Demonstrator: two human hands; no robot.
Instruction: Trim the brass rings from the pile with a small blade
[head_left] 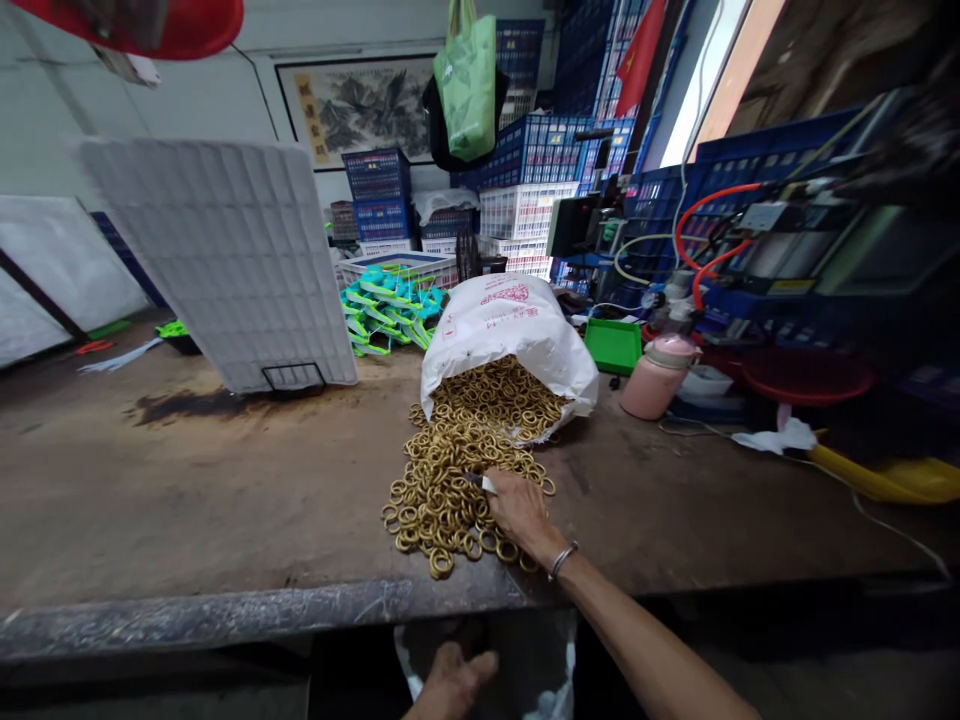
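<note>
A heap of brass-coloured rings (442, 490) spills over the tabletop from the open mouth of a white woven sack (495, 325) lying on its side. My right hand (519, 512), a metal bangle at its wrist, rests on the right side of the heap with its fingers closed. A small white piece and a dark tip show at those fingertips; what they are I cannot make out. Below the table's front edge, my left hand (454, 680) is over a whitish bag or container (559, 670). Its fingers look curled, beside something dark and blurred.
On the wooden table (300, 510) a white ribbed panel (232, 260) stands at left. Behind are turquoise and green plastic parts (390, 305). At right are a green tray (613, 346), a pink bottle (656, 380) and a machine with orange hoses (780, 240). Stacked crates (525, 215) fill the back.
</note>
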